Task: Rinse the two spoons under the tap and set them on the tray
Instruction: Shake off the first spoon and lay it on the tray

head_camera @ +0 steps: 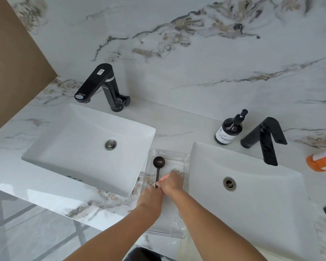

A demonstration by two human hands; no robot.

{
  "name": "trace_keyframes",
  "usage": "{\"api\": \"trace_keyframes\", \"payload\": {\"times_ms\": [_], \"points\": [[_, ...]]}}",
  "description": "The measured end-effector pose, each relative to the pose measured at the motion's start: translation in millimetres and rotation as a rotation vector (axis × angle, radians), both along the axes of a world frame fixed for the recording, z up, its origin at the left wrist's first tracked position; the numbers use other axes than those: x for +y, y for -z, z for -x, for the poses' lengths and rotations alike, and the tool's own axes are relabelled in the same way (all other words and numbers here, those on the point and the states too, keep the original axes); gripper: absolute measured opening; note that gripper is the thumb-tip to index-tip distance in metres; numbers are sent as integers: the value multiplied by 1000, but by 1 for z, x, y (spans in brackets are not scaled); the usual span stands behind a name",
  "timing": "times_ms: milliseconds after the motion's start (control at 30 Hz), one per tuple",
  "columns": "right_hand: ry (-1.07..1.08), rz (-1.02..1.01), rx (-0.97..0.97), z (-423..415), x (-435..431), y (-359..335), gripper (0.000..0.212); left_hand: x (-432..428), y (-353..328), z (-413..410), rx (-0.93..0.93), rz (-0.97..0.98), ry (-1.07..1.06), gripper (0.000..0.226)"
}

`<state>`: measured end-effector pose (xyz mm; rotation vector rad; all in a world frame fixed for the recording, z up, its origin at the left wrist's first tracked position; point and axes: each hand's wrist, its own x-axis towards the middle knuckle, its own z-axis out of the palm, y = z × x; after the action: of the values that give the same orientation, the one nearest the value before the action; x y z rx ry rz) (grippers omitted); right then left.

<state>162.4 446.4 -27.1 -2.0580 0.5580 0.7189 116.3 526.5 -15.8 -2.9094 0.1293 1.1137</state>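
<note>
A clear plastic tray (pixel 169 154) lies on the marble counter between two white sinks. One dark wooden spoon (pixel 158 162) rests on it, round bowl at the far end and handle pointing toward me. My right hand (pixel 171 182) pinches the near end of the handle with thumb and fingers. My left hand (pixel 150 196) is pressed against the right hand at the same spot, with its fingers hidden. I see only one spoon; the hands cover part of the tray. A black tap (pixel 102 85) stands behind the left sink (pixel 51 147), with no water running.
The right sink (pixel 262 204) has its own black tap (pixel 267 140). A dark pump soap bottle (pixel 227 131) stands beside that tap. An orange bottle (pixel 322 161) lies at the right edge. The counter's front edge drops to a tiled floor at lower left.
</note>
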Motion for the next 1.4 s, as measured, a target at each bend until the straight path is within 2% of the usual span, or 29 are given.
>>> {"api": "trace_keyframes", "payload": {"times_ms": [100, 367, 500, 600, 667, 800, 900, 967, 1033, 1100, 1133, 1167, 1233, 1267, 1400], "points": [[-22, 4, -10, 1, -2, 5, 18, -2, 0, 3, -6, -33, 15, 63], [-33, -9, -20, 3, -4, 10, 14, 0, -1, 7, -40, -41, 62, 68], [-44, -29, -18, 4, -7, -3, 2, 2, -11, 7, -23, -28, 65, 57], [-33, -56, -20, 3, -16, -21, 11, 5, -31, 0, -20, -34, 77, 39], [-18, -74, -34, 2, -29, -39, 11, 5, -50, -12, -59, -8, 78, 35], [46, -135, -132, 4, -81, -87, 19, -29, -89, -45, -147, 150, 60, 31], [117, -178, -156, 16, -146, -119, 14, -82, -109, -62, -201, 297, 115, 29], [178, -328, -133, 31, -194, -134, 10, -118, -118, -64, -109, 472, 114, 25], [276, -562, -115, 52, -241, -141, 7, -150, -122, -61, 130, 714, -10, 21], [441, -750, -89, 74, -278, -129, 8, -182, -111, -50, 283, 812, -151, 20], [500, -725, -64, 83, -292, -116, 6, -198, -100, -43, 268, 769, -164, 20], [520, -577, -42, 93, -306, -98, 6, -211, -89, -34, 191, 636, -76, 21], [365, -59, 14, 112, -334, -62, 20, -236, -64, -14, 37, 331, 160, 33], [298, 83, 24, 120, -347, -53, 28, -249, -55, -6, 20, 279, 194, 37], [299, 145, -28, 140, -409, -36, 37, -301, -35, 7, 18, 256, 174, 32]]}}
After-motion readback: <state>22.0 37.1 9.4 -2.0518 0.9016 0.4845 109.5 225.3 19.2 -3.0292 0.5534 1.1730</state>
